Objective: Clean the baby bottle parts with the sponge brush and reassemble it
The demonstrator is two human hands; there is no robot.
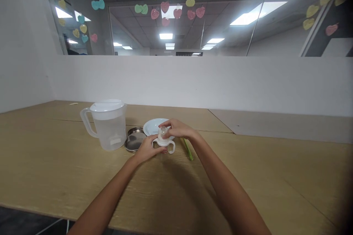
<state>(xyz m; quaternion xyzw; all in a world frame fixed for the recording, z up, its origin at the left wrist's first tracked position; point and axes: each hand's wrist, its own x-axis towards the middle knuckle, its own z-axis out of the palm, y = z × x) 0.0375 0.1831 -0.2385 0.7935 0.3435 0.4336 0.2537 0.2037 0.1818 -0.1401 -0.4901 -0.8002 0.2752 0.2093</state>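
Presumably light and stiff-walled, w/ a softer top, the handled bottle [163, 142] (head view) is best taken by its body or side loops; prob. slick if wet. L hand [146, 149] grips its lower side; R hand [178, 129] closes its fingers round the top. Appearance: white collar, curved handles, clear domed tip. Loc.: before white plate [149, 126], resting on worktop [275, 165] or raised unclear.

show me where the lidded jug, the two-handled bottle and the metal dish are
Lidded jug [110, 129]: head view, side wall of its body
Two-handled bottle [163, 141]: head view, white collar below the clear top
Metal dish [135, 141]: head view, bare inside floor
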